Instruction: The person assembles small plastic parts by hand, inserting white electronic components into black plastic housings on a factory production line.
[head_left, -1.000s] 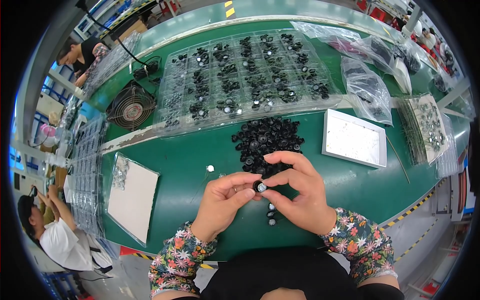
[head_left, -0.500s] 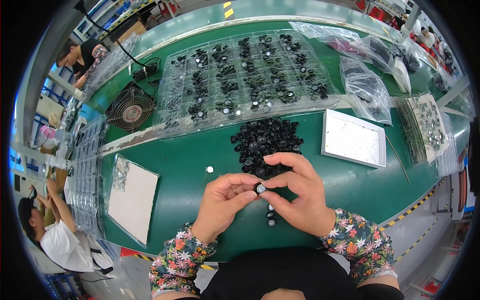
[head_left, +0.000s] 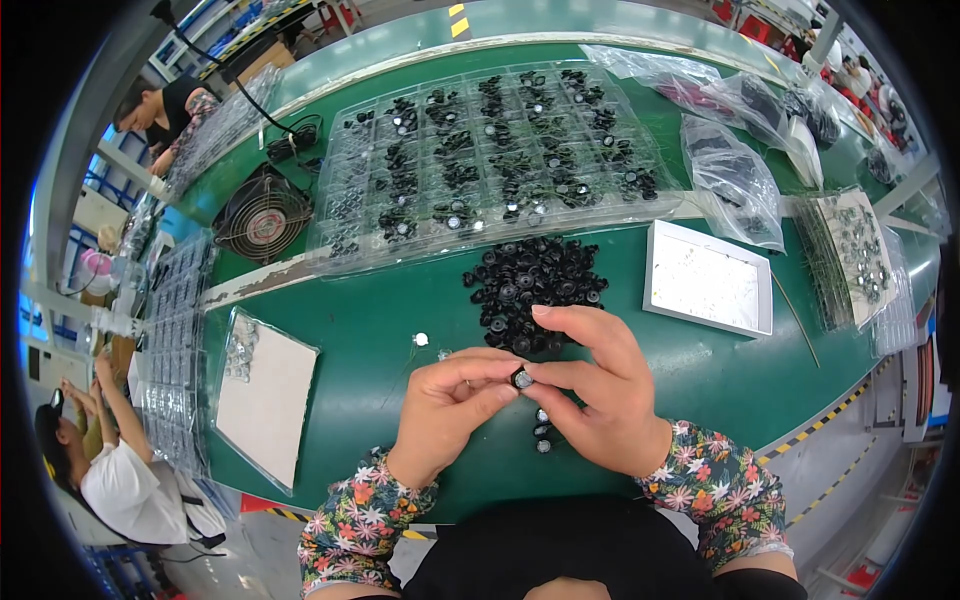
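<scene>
Between the fingertips of both hands is a small round black part with a silvery face [head_left: 521,378]. My left hand [head_left: 440,405] pinches it from the left with thumb and index finger. From the right, the thumb and a finger of my right hand [head_left: 605,395] press on it, while another finger stretches up toward the pile. Just beyond the hands lies a heap of small black round parts [head_left: 535,285]. A short column of similar black parts with pale faces [head_left: 542,432] sits under the right hand, partly hidden. Left of the heap rests a white disc with thin wires [head_left: 420,340].
A clear compartment tray [head_left: 370,190] filled with black parts spans the back. To the right stands a shallow white box [head_left: 708,280], with plastic bags [head_left: 735,175] behind it. At left are a fan [head_left: 262,222] and a pale board [head_left: 265,400]. Two people work farther left.
The held part has turned slightly and shifted a little right. My right hand's raised finger has moved slightly right. The left hand has barely moved.
</scene>
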